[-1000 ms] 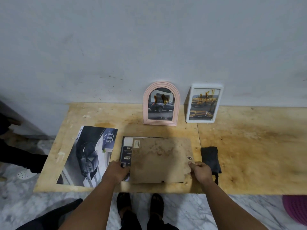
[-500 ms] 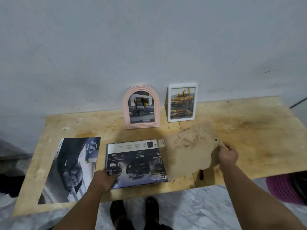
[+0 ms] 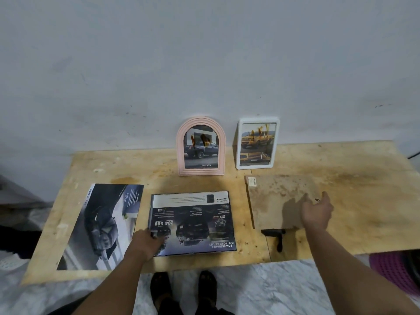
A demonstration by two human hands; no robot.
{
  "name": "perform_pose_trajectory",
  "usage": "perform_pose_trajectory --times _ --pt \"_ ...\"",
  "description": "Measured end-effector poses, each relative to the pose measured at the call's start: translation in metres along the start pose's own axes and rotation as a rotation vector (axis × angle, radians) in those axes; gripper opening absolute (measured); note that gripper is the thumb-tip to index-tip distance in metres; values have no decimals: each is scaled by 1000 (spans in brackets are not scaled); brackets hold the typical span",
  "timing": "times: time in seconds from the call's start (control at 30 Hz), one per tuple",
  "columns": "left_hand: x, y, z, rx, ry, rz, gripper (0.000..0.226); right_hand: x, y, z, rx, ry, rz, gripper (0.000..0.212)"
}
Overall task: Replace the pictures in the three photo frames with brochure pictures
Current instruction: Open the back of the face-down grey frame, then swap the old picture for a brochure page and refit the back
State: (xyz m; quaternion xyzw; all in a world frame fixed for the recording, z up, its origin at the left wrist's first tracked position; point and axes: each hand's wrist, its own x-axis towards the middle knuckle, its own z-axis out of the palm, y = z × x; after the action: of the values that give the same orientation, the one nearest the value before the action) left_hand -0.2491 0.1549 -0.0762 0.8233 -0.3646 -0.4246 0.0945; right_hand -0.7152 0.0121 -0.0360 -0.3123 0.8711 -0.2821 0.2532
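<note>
Brown backing board lies flat on the plywood table, right of the brochure picture; my right hand rests on it, fingers spread and relaxed. My left hand presses the picture's near-left corner; its long axis runs left-right, its print upside down to me.

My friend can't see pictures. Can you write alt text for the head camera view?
A person's left hand presses on a car brochure page on a wooden table, while the right hand rests on a brown backing board. A pink arched frame and a white frame lean against the wall.
</note>
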Motion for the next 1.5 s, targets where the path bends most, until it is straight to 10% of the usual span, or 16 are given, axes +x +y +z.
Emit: perform_pose_trajectory --times 0.33,0.63,0.87,1.23,1.5 --pt "47 -57 15 38 -28 20 44 -118 -11 111 -428 -735 -607 41" --pt "24 -34 2 -13 -31 -4 27 -122 -31 145 -846 -700 -638 113" --pt "14 -19 -2 54 14 10 18 -122 -24 150 -947 -685 -650 124" --pt "19 -29 3 161 7 84 25 -136 -20 135 -609 -573 -649 77" --pt "3 -9 6 228 57 1 51 -123 -40 98 184 -908 -124 65"
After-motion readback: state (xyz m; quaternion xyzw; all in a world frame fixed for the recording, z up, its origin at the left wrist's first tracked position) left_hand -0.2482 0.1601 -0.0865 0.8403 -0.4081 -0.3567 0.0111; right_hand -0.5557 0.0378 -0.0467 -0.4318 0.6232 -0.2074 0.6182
